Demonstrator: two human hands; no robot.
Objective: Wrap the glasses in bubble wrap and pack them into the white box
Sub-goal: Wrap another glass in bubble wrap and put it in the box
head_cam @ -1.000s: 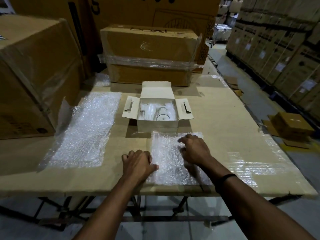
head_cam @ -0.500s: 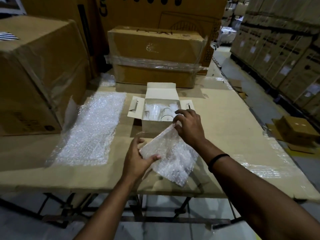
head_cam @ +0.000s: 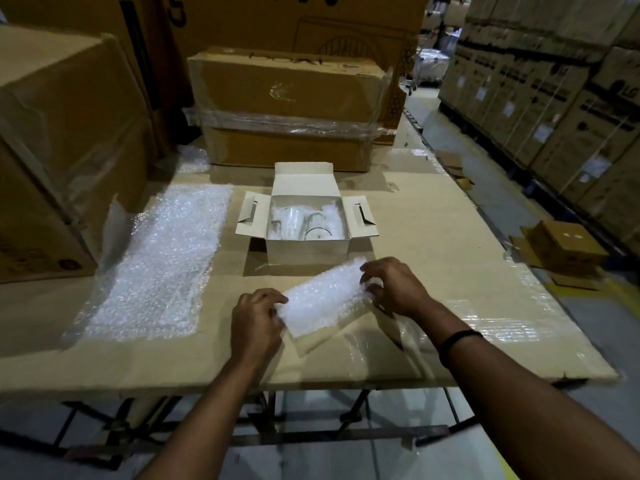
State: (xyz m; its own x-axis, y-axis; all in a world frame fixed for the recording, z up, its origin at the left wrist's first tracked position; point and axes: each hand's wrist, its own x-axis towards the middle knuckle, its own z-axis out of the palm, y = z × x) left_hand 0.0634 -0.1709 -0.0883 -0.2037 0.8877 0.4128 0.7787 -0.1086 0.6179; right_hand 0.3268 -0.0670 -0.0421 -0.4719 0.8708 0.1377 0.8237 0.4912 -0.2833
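Observation:
A small sheet of bubble wrap (head_cam: 323,299) is held folded and tilted just above the cardboard table top, in front of the white box. My left hand (head_cam: 257,320) pinches its lower left end, and my right hand (head_cam: 391,289) grips its upper right end. The white box (head_cam: 306,249) stands open at the table's middle, flaps spread to both sides and back. Inside it lie clear glasses (head_cam: 317,223) among bubble wrap. I cannot tell whether anything is inside the sheet I hold.
A long bubble wrap sheet (head_cam: 159,271) lies flat on the left of the table. Big brown cartons stand at the left (head_cam: 59,140) and behind the box (head_cam: 291,109). The table's right edge drops to an aisle with a small carton (head_cam: 562,247) and stacked boxes.
The small sheet lay flat under both hands, was lifted toward the box, and is now folded over and held lower, in front of the box.

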